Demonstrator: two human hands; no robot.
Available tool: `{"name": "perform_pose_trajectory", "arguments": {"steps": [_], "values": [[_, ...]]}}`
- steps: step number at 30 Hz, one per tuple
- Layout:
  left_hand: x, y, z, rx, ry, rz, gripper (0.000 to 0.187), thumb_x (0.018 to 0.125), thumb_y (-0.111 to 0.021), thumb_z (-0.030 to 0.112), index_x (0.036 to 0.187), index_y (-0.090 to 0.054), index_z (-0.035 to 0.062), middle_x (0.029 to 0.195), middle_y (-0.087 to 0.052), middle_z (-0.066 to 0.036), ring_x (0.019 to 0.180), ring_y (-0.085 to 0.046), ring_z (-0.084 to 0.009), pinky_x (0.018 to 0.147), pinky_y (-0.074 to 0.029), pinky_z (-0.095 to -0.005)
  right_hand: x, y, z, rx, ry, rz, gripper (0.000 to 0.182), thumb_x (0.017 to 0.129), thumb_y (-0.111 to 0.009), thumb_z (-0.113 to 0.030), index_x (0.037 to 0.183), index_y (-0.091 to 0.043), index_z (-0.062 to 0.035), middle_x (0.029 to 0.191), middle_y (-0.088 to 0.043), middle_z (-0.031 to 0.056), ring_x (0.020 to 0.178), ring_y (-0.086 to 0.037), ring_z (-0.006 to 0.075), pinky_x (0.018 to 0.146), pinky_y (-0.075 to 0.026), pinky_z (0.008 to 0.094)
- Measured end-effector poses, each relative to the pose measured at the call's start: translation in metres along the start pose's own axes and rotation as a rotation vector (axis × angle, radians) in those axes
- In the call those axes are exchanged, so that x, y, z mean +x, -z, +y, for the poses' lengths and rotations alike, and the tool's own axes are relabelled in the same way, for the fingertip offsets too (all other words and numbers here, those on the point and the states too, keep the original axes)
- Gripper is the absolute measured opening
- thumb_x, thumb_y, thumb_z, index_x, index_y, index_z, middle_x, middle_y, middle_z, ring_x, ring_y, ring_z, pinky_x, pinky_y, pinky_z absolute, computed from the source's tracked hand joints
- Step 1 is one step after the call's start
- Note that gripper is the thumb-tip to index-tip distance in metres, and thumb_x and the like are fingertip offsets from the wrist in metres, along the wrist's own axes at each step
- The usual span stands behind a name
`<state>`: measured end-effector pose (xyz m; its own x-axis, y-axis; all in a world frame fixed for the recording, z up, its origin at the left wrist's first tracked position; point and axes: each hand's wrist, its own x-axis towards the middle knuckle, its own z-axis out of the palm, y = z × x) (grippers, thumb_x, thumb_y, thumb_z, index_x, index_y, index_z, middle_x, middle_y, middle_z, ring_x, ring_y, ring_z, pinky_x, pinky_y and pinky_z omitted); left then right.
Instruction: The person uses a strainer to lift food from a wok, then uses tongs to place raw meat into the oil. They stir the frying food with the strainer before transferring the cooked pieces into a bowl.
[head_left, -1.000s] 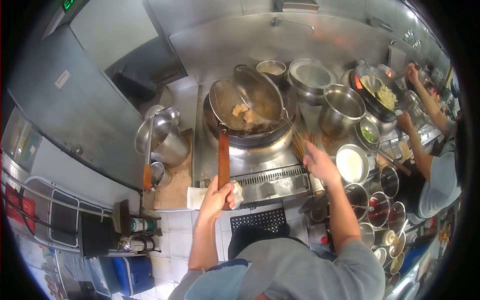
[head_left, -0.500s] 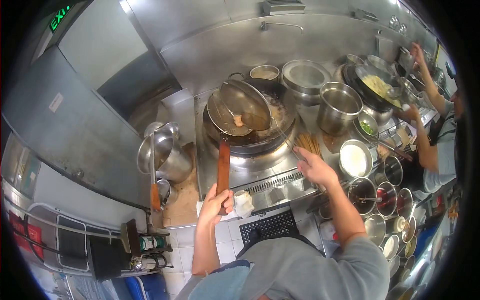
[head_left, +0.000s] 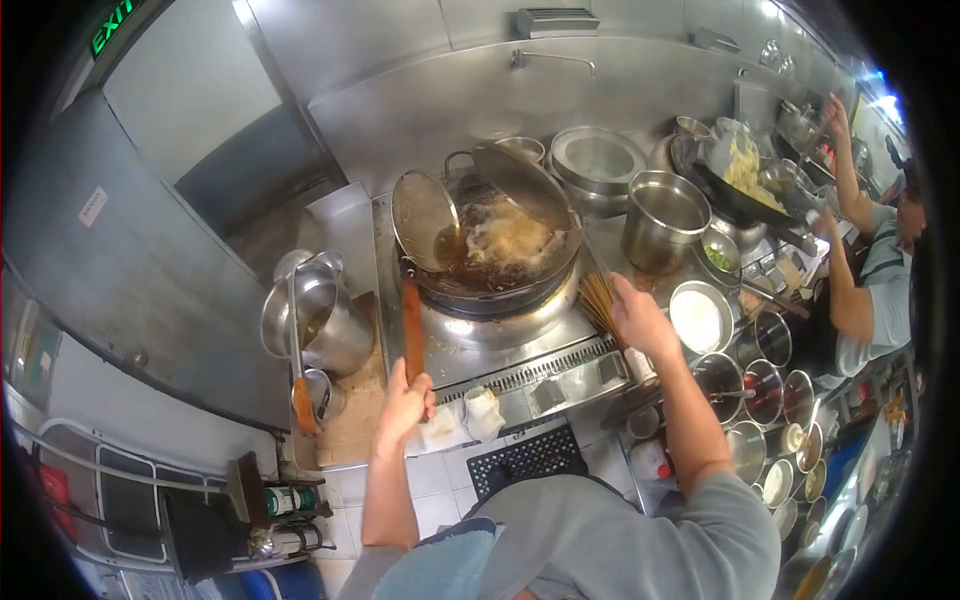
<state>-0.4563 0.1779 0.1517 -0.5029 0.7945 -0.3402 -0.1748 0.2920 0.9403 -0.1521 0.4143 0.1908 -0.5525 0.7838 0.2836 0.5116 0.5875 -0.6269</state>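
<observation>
My left hand (head_left: 403,400) is closed round the wooden handle (head_left: 413,330) of a round perforated skimmer (head_left: 425,215), which tilts over the left side of the wok (head_left: 490,292). My right hand (head_left: 645,318) is closed at the right, beside some bamboo sticks (head_left: 598,300). Its thin handle is hard to make out; it belongs to the wide strainer (head_left: 525,180) tipped up over the wok's right rear. Pale food (head_left: 508,240) bubbles in the dark oil between the two tools.
Left of the stove stands a steel pot (head_left: 340,325) with a wooden-handled tool. A tall pot (head_left: 668,222), a white-filled bowl (head_left: 700,317) and several seasoning containers line the right. Beyond them another person (head_left: 875,290) tosses food in a second wok (head_left: 735,190). A tap (head_left: 555,58) projects from the wall.
The strainer has swung up and away from the skimmer, and the small piece of food has left it. Bubbling food now shows in the oil. My left hand and skimmer have shifted left.
</observation>
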Motion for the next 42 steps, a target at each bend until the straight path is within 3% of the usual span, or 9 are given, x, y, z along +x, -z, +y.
{"name": "perform_pose_trajectory", "arguments": {"steps": [4, 5, 8, 11, 19, 22, 28, 31, 42], "values": [[0.024, 0.002, 0.024, 0.161, -0.118, 0.023, 0.015, 0.089, -0.045, 0.003, 0.099, -0.035, 0.0047, 0.07, -0.046, -0.006, 0.05, -0.048, -0.0127, 0.038, -0.041, -0.0285, 0.03, -0.011, 0.028, -0.093, -0.056, 0.077, 0.05, 0.078, -0.046, 0.001, 0.128, -0.044, 0.0058, 0.078, -0.062, 0.0281, 0.08, -0.061, 0.0435, 0.074, -0.048, 0.0458], [0.029, -0.004, 0.032, 0.199, -0.059, -0.002, 0.017, 0.089, -0.045, 0.003, 0.101, -0.034, 0.0048, 0.072, -0.046, -0.006, 0.054, -0.05, -0.013, 0.04, -0.043, -0.0298, 0.039, -0.03, 0.052, -0.178, 0.086, 0.188, 0.049, 0.079, -0.046, 0.001, 0.127, -0.044, 0.0071, 0.074, -0.062, 0.0252, 0.065, -0.062, 0.0384, 0.063, -0.05, 0.0423], [0.047, -0.03, 0.046, 0.033, 0.044, -0.149, 0.018, 0.089, -0.047, 0.001, 0.104, -0.039, 0.0057, 0.078, -0.05, -0.008, 0.056, -0.048, -0.0132, 0.045, -0.042, -0.0285, 0.056, -0.036, 0.013, 0.355, -0.324, -0.148, 0.051, 0.078, -0.046, 0.001, 0.128, -0.044, 0.006, 0.073, -0.063, 0.0189, 0.053, -0.059, 0.0272, 0.051, -0.047, 0.0367], [0.069, -0.046, 0.039, -0.383, 0.059, -0.327, 0.015, 0.088, -0.052, 0.001, 0.098, -0.041, 0.0011, 0.078, -0.052, -0.009, 0.057, -0.051, -0.014, 0.048, -0.045, -0.0296, 0.072, -0.065, 0.019, 0.496, -0.381, -0.184, 0.054, 0.077, -0.047, 0.0, 0.131, -0.043, 0.0034, 0.073, -0.061, 0.0151, 0.048, -0.055, 0.0173, 0.045, -0.043, 0.0326], [0.032, -0.063, 0.039, -0.958, 0.214, -0.448, 0.019, 0.087, -0.052, -0.005, 0.105, -0.047, -0.0051, 0.086, -0.053, -0.012, 0.062, -0.05, -0.0122, 0.051, -0.041, -0.0235, 0.052, -0.027, -0.013, 0.279, -0.3, -0.09, 0.051, 0.084, -0.049, -0.007, 0.133, -0.041, 0.0044, 0.086, -0.064, 0.0192, 0.05, -0.056, 0.0199, 0.047, -0.045, 0.0354], [0.056, -0.067, 0.044, -0.96, 0.249, -0.447, 0.017, 0.088, -0.052, -0.003, 0.102, -0.045, -0.0103, 0.084, -0.051, -0.01, 0.062, -0.049, -0.0111, 0.052, -0.042, -0.0222, 0.048, -0.027, -0.006, 0.299, -0.261, -0.141, 0.05, 0.085, -0.048, -0.008, 0.133, -0.041, 0.0044, 0.085, -0.064, 0.0195, 0.051, -0.057, 0.0221, 0.047, -0.045, 0.0362], [0.051, -0.064, 0.032, -0.806, 0.172, -0.397, 0.015, 0.09, -0.051, -0.002, 0.101, -0.044, -0.0109, 0.084, -0.052, -0.01, 0.062, -0.049, -0.0108, 0.052, -0.042, -0.0217, 0.004, -0.02, -0.009, 0.109, -0.2, -0.084, 0.048, 0.086, -0.046, -0.004, 0.133, -0.043, 0.0018, 0.082, -0.064, 0.0173, 0.075, -0.063, 0.0298, 0.07, -0.049, 0.039], [0.021, -0.071, 0.047, -0.719, 0.121, -0.35, 0.015, 0.091, -0.051, -0.001, 0.104, -0.046, -0.0061, 0.084, -0.052, -0.009, 0.063, -0.048, -0.0097, 0.052, -0.041, -0.0222, -0.011, -0.011, -0.011, -0.003, -0.043, 0.007, 0.048, 0.086, -0.045, -0.004, 0.133, -0.042, 0.0025, 0.079, -0.063, 0.0198, 0.078, -0.062, 0.0356, 0.074, -0.048, 0.0412], [-0.003, -0.041, 0.015, -0.413, 0.098, -0.207, 0.018, 0.091, -0.052, 0.004, 0.107, -0.045, 0.0033, 0.078, -0.051, -0.006, 0.055, -0.048, -0.0117, 0.045, -0.041, -0.0275, 0.009, -0.021, -0.005, -0.004, -0.067, -0.013, 0.051, 0.082, -0.046, 0.0, 0.133, -0.041, 0.0021, 0.085, -0.064, 0.0229, 0.085, -0.063, 0.0372, 0.078, -0.047, 0.0431]]}}
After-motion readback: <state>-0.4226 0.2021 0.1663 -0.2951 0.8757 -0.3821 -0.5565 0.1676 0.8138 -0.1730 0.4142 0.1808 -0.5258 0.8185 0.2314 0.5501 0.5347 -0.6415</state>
